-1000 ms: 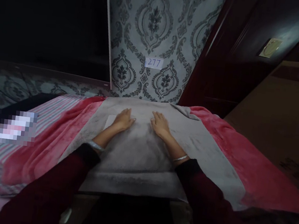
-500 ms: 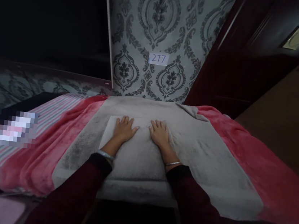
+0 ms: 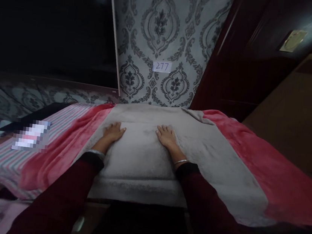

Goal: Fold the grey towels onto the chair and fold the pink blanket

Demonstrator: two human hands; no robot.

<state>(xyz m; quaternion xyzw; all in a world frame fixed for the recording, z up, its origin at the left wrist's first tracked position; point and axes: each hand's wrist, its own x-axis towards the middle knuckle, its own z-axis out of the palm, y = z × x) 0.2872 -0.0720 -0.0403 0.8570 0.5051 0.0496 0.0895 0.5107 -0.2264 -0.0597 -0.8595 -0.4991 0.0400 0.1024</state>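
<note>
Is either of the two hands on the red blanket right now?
No, the left hand and the right hand both lie spread, palms down, on the gray cloth.

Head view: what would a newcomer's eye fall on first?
Probably the left hand and right hand, palms down and apart on the grey cloth in the middle. Bright red fabric flanks that cloth on both sides. Above, on the patterned wall, a white label reads 277.

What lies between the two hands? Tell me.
In the head view, only grey plush fabric lies between the left hand and the right hand.
</note>
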